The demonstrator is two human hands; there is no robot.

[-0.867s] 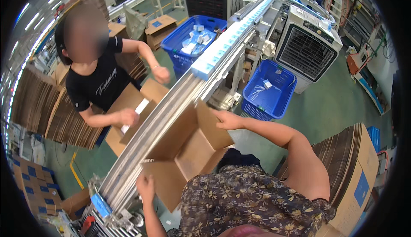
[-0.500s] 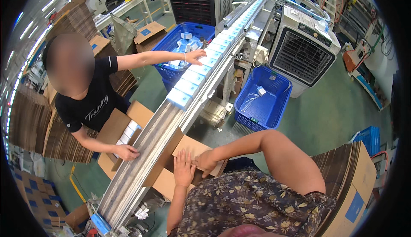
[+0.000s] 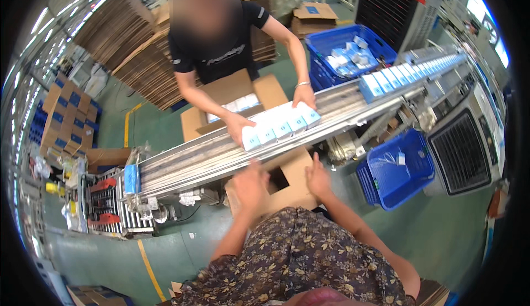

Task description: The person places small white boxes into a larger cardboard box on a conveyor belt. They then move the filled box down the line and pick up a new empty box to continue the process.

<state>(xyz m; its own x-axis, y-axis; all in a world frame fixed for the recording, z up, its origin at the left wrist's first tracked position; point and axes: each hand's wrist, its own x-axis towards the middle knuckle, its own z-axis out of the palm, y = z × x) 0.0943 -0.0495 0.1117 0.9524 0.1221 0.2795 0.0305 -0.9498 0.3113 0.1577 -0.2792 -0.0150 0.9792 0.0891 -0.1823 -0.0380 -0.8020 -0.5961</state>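
Note:
In front of me, against the near side of the conveyor, stands an open cardboard box with a dark gap between its flaps. My left hand is over the box's left part, its fingers smeared by motion. At the right flap, my right hand rests with its fingers stretched out, gripping nothing that I can see. Just beyond, on the conveyor belt, a co-worker presses a row of small white-and-blue boxes between two hands.
Across the conveyor, another carton holds white packs. More small boxes line the belt at right. A blue crate stands on the floor at near right, another crate beyond the belt. Flattened cardboard is stacked at far left.
My view has swung round, so the conveyor lies more crosswise. My hands, close together before, are now apart. The co-worker has brought both hands onto a row of small boxes.

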